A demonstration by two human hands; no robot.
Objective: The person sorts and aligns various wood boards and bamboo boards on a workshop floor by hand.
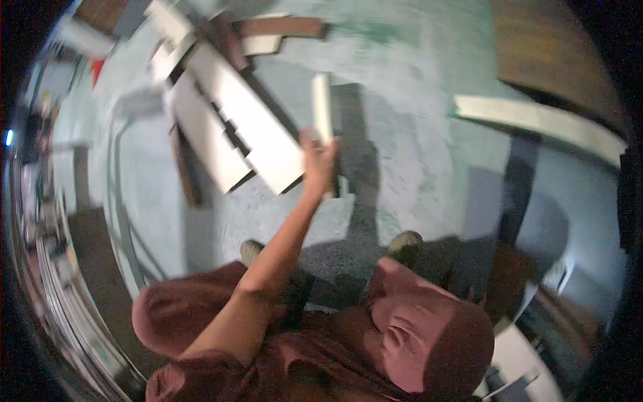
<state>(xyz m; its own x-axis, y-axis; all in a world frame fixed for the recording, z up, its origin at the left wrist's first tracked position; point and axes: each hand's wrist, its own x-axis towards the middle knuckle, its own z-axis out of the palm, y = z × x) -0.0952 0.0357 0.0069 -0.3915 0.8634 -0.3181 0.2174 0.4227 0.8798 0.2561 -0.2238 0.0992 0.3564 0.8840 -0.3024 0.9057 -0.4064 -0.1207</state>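
Observation:
My left hand [320,164] reaches forward over the floor, its fingers closed around the lower part of a narrow white strip of board [322,104]. The strip points away from me, and a dark shadow lies to its right. Just left of the hand are two long white panels [244,110] side by side, slanting towards me, with dark notches along the gap between them. Their near ends come close to my wrist. My right hand is out of the picture.
Brown and white offcuts [281,28] lie beyond the panels. At right, a long white-edged board [536,120] adjoins a brown surface [556,53]. My shoes [405,246] rest on the worn grey-green floor [408,167]. Stacked long pieces [67,295] line the left side.

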